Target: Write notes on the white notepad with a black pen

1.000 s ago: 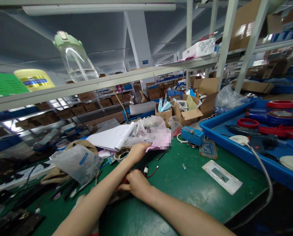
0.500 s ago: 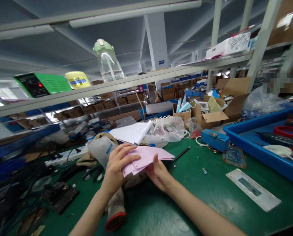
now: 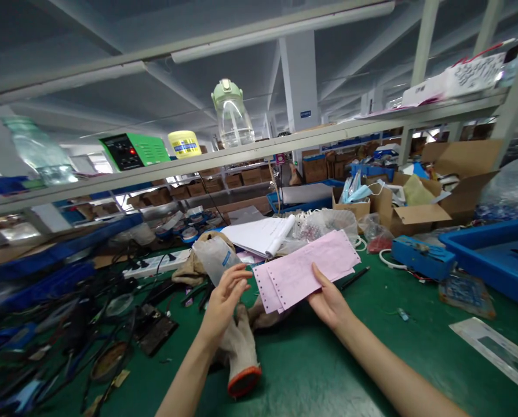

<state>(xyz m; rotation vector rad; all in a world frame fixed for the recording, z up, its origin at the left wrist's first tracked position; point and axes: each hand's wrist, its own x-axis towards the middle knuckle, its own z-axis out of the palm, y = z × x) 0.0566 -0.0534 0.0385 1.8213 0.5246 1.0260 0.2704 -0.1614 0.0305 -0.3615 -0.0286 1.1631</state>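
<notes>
My right hand (image 3: 331, 301) grips several pink paper slips (image 3: 311, 266) with punched holes along their short edges, thumb on top and fingers beneath. The slips overlap unevenly and are held above the bench. My left hand (image 3: 228, 295) is just beside their left edge, fingers loosely bent and apart, with nothing in it. Below the slips lies a pale work glove (image 3: 241, 347) with an orange cuff. Behind my hands are a white paper pad (image 3: 259, 234) with a curled page and a translucent plastic bag (image 3: 213, 258).
A blue device (image 3: 423, 256), a blue tray (image 3: 480, 255) and an open carton (image 3: 419, 214) are at the right. Cables and tools clutter the left, near a power strip (image 3: 159, 263). A shelf (image 3: 280, 143) spans the bench, bearing a water bottle (image 3: 235, 119).
My left hand has let go of the pink slips and moved off their left edge. The slips now lie flatter and spread open in my right hand. The view has turned left.
</notes>
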